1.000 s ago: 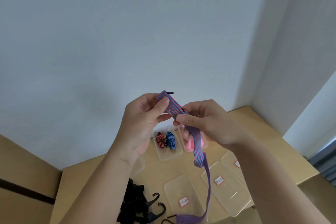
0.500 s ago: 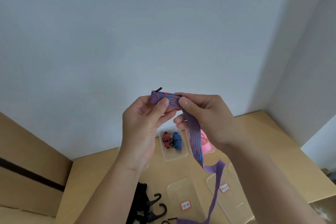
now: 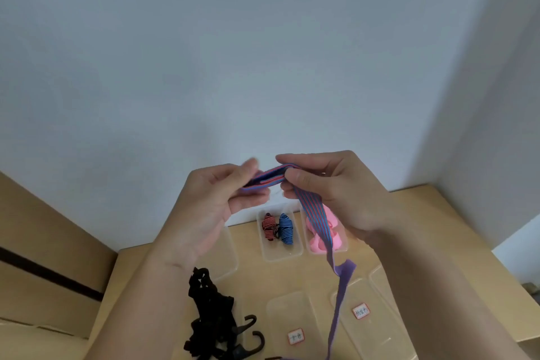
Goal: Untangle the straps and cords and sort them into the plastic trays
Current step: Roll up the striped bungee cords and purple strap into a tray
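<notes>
You hold the striped strap (image 3: 313, 209) up in front of the wall, above the wooden table (image 3: 423, 213), with both hands clamped on it. Your left hand (image 3: 210, 202) pinches 1 folded end between thumb and fingers; the fingertips there are blurred, so the exact grip is hard to read. Your right hand (image 3: 330, 193) pinches the same folded stretch just beside the left, thumb underneath and forefinger over the top. Between the 2 hands the strap runs as a short doubled band, blue with red lines.

From your right thumb the loose length drops down past the palm, twists once so its plain purple back shows, and hangs on to the bottom edge of the view.

Below your hands, on the table, a clear tray (image 3: 282, 256) holds 2 rolled straps side by side and touching – a red one (image 3: 268, 226) and a blue one (image 3: 285, 228). The tray to its right (image 3: 343, 250) holds a pink bundle (image 3: 321, 242), partly hidden behind the hanging strap. Nearer you lie 2 clear trays with small labels (image 3: 295, 336) whose writing is too small to read. To their left sits a black tangle of straps (image 3: 210, 318) with dark hooks (image 3: 257, 345).
</notes>
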Demonstrator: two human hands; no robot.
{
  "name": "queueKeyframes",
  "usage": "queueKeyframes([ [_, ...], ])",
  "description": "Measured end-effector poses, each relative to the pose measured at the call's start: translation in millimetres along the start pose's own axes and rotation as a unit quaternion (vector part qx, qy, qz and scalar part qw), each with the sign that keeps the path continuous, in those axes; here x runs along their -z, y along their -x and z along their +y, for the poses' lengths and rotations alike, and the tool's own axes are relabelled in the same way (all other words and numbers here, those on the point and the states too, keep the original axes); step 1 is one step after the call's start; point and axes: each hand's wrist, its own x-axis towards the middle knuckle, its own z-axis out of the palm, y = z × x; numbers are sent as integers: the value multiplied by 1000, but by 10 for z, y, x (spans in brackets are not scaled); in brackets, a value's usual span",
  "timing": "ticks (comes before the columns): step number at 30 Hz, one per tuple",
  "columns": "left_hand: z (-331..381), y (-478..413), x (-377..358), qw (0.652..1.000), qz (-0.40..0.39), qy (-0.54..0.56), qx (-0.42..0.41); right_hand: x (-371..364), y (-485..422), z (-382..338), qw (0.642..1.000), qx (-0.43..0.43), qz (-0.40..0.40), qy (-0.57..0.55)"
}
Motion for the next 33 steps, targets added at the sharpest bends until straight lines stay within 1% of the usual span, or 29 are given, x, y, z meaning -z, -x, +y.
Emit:
queueKeyframes([
  [2, 13, -34, 33, 999, -28, -33, 18, -2, -18, 1, 999, 14, -2, 32],
  [4, 27, -62, 53, 996, -50, -76, 13, -4, -36, 8, 999, 22, -10, 43],
  [7, 56, -89, 35, 986, -59, -156, -21, -12, -77, 2, 997, 29, -16, 65],
  [12, 58, -190, 23, 972, -50, -222, -57, 7, -163, 22, 996, 30, 25, 76],
  [15, 62, -239, 17, 974, -64, -210, -63, -48, -199, 66, 996, 54, 37, 62],
  [17, 35, -266, -1, 977, -53, -196, -72, -97, -203, 110, 995, 68, 50, 46],
  [21, -60, -309, -70, 975, -21, -187, -117, -210, -221, 178, 987, 109, 78, 85],
  [24, -152, -321, -98, 964, 5, -210, -163, -276, -239, 177, 988, 103, 104, 58],
  [26, -215, -332, -95, 952, 17, -238, -193, -299, -244, 180, 988, 83, 129, 10],
  [28, -274, -349, -93, 928, 27, -286, -239, -324, -246, 177, 985, 62, 154, -49],
  [31, -306, -355, -133, 888, 63, -343, -301, -360, -270, 218, 979, 47, 180, -82],
  [32, -314, -356, -138, 883, 77, -343, -310, -370, -269, 215, 978, 45, 185, -82],
  [33, -328, -357, -130, 888, 85, -328, -311, -359, -278, 228, 979, 51, 180, -80],
])
